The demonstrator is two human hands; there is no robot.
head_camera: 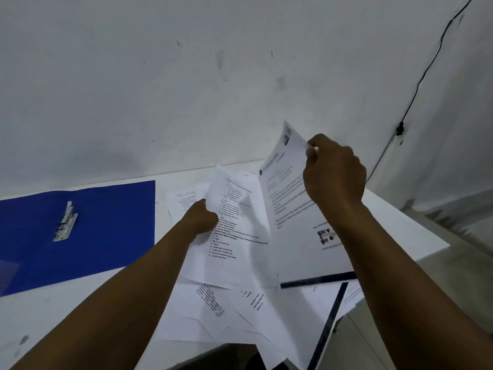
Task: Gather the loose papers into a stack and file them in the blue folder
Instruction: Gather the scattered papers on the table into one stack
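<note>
The blue folder lies open and flat on the white table at the left, its metal clip showing. Several printed white sheets lie scattered and overlapping at the centre and right. My left hand grips the left edge of a printed sheet that is lifted off the pile. My right hand pinches the top corner of another sheet, a letter with a logo and a dark bottom band, held tilted up above the pile. More loose papers lie underneath, reaching the near table edge.
The white table stands against a white wall. A black cable runs down the wall at the right. The table's right edge drops to the floor beyond the papers.
</note>
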